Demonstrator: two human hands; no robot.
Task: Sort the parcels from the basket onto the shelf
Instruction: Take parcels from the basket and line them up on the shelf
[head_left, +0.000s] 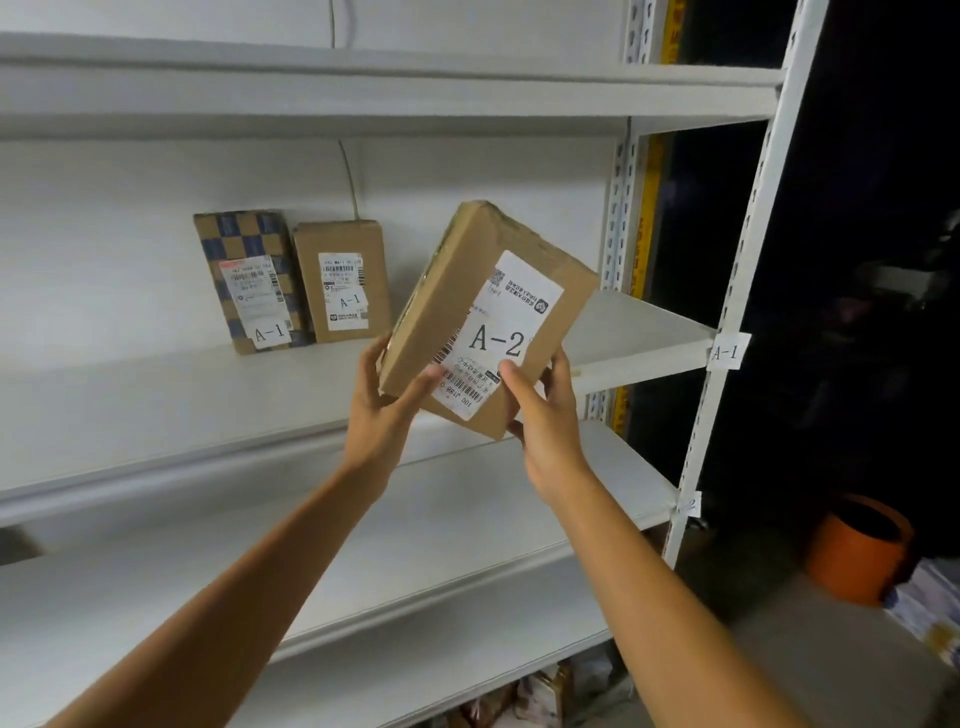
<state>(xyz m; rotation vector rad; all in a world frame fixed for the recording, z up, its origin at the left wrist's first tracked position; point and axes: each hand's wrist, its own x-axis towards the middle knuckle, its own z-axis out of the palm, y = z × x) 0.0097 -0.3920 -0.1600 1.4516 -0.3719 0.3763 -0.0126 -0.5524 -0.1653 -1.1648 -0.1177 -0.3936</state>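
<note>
Head view, shelving unit seen from the near side. A brown cardboard parcel marked "A-2" (483, 322) is held in the air, tilted with its top leaning right, nearer than the shelves and touching none of them. The left hand (382, 402) grips its lower left corner, thumb laid across the front label and fingers curled behind the left edge. The right hand (543, 421) grips the lower right edge, thumb pressed on the label and fingers wrapped underneath.

On the upper shelf board (156, 395), whose right-hand post (737, 291) carries a paper tag reading "A-1" (727, 352), two parcels stand upright against the far wall, just beside each other: a blue-checked parcel (249, 280) on the left and a plain brown parcel (340, 280) on the right (both labelled "A-1"). From the plain parcel rightward, white board shows as far as the post, partly screened by the held parcel.

The lower shelf board (467, 519) lies beneath the hands, its white surface showing across the width; its front right corner bears a small tag (690, 503), only the digit "2" legible. An orange container (857, 551) sits on the floor at the right, well apart from the shelving.
</note>
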